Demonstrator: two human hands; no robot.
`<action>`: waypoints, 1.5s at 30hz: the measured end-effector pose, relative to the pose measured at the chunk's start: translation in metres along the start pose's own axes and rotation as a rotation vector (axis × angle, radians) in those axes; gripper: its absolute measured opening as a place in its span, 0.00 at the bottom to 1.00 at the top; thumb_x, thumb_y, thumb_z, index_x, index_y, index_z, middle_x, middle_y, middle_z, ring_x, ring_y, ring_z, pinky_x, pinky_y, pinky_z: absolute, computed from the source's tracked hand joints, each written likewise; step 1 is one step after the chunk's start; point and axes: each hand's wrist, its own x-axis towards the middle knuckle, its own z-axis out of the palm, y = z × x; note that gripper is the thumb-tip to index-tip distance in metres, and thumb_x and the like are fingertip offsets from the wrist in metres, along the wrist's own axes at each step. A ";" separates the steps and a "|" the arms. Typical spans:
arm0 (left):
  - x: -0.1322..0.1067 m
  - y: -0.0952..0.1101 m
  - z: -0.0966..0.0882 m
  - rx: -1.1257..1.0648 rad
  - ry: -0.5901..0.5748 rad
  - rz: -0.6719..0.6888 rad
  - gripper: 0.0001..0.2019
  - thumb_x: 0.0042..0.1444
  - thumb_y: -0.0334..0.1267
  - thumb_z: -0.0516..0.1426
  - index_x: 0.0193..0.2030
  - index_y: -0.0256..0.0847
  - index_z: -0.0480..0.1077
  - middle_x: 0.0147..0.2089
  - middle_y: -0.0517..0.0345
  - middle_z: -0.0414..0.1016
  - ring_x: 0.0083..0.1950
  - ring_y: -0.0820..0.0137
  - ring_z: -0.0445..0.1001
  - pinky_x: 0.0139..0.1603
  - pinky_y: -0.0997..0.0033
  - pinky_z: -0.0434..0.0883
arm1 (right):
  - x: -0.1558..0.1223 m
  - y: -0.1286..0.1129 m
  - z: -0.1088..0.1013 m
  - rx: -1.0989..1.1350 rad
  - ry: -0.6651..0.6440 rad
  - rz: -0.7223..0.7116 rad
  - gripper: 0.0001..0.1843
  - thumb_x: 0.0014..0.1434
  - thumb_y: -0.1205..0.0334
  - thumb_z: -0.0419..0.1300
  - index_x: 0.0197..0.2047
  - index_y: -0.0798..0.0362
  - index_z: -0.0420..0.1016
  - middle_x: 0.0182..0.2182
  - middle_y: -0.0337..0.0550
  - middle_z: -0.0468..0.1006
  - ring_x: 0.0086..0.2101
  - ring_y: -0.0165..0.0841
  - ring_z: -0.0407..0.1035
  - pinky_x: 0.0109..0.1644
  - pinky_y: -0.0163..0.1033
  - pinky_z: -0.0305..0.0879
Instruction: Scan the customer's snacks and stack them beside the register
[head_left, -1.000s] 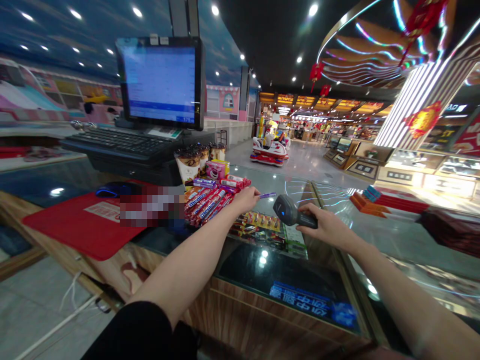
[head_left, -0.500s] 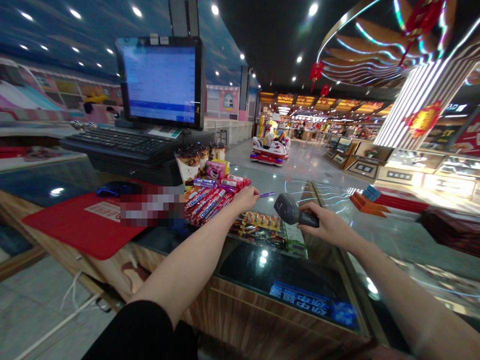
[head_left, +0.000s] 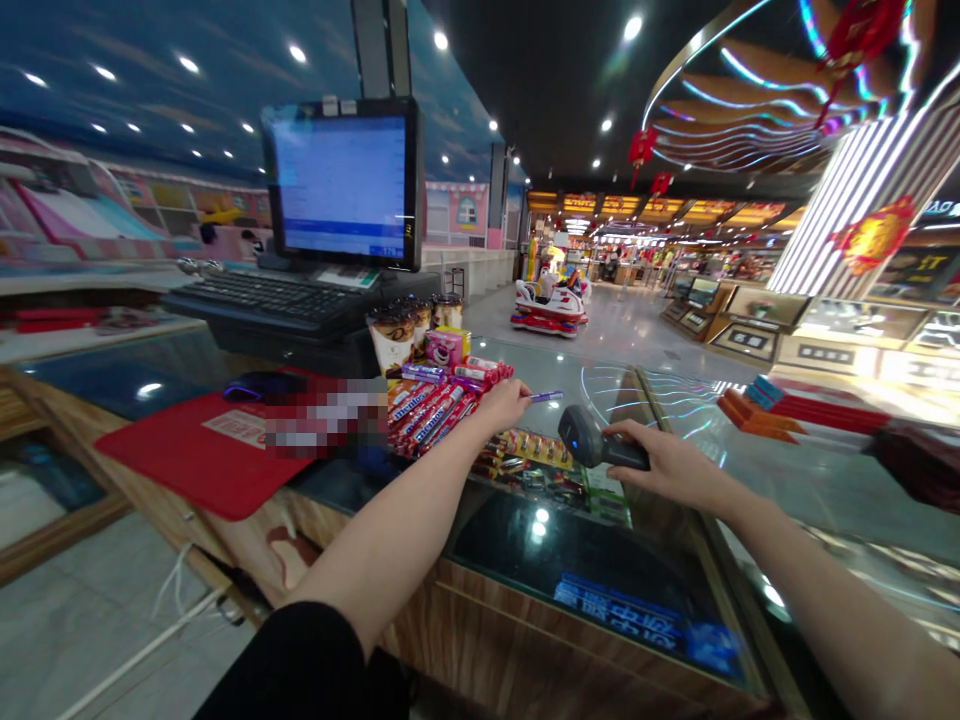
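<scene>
Glass-topped shop counter (head_left: 525,620) runs across the view, with a red mat (head_left: 202,455) well left of the left hand (head_left: 504,405) and Mentos rolls (head_left: 427,415) just beside that hand. The right hand (head_left: 671,465) wraps round the handle of a black barcode scanner (head_left: 589,440), whose nose tilts up toward the left hand's pinch on a slim purple stick (head_left: 544,397). Since a moment ago, only the head view has swung; stick and scanner stay just apart. The stick's long axis lies nearly level, pointing right toward the scanner's nose.
</scene>
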 end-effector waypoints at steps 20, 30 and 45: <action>-0.005 0.000 0.003 -0.154 0.224 0.120 0.10 0.57 0.35 0.56 0.46 0.42 0.72 0.45 0.53 0.74 0.47 0.66 0.72 0.51 0.64 0.69 | 0.011 0.001 -0.003 0.465 0.197 0.127 0.28 0.64 0.42 0.46 0.57 0.46 0.73 0.52 0.45 0.77 0.53 0.44 0.70 0.61 0.53 0.61; -0.016 0.015 -0.004 -0.168 0.301 0.231 0.10 0.58 0.34 0.56 0.47 0.43 0.72 0.45 0.54 0.73 0.48 0.67 0.71 0.53 0.65 0.68 | 0.055 -0.021 -0.005 0.680 0.256 0.157 0.28 0.63 0.42 0.50 0.61 0.45 0.69 0.59 0.45 0.71 0.60 0.45 0.62 0.61 0.55 0.62; -0.017 0.015 -0.001 -0.182 0.316 0.244 0.10 0.59 0.36 0.56 0.47 0.42 0.72 0.45 0.53 0.73 0.48 0.66 0.72 0.54 0.64 0.68 | 0.061 -0.036 0.002 0.733 0.312 0.224 0.30 0.61 0.40 0.51 0.58 0.49 0.71 0.58 0.49 0.72 0.57 0.45 0.66 0.58 0.56 0.64</action>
